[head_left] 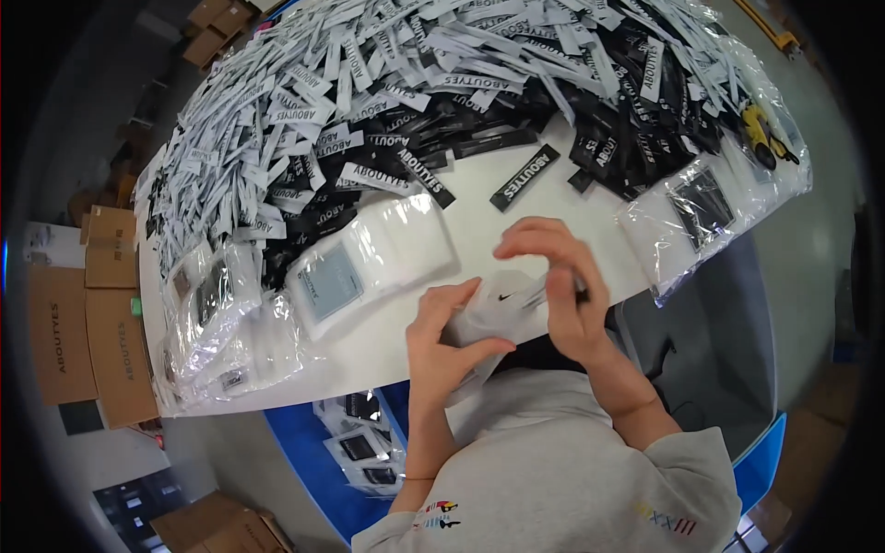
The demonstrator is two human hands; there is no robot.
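Note:
My left hand (444, 343) is closed round a translucent white plastic bag (489, 318), thumb on the near side, over the table's front edge. Close on its right, my right hand (573, 290) is curled, with forefinger arched and thumb raised apart from it. A greyish edge and a small dark bit show by its palm, too blurred and covered to name. On the table to the left lies a stack of frosted bags (406, 244) with a grey printed panel. Ahead of my hands a single black label strip (525, 178) lies at a slant.
A large heap of white and black label strips (369, 83) covers the back of the white table (369, 355). Clear-wrapped packs lie left (217, 304) and right (696, 217). Yellow-handled snips (763, 136) rest far right. Below are a blue bin (309, 452), a grey bin (710, 369) and cartons (83, 323).

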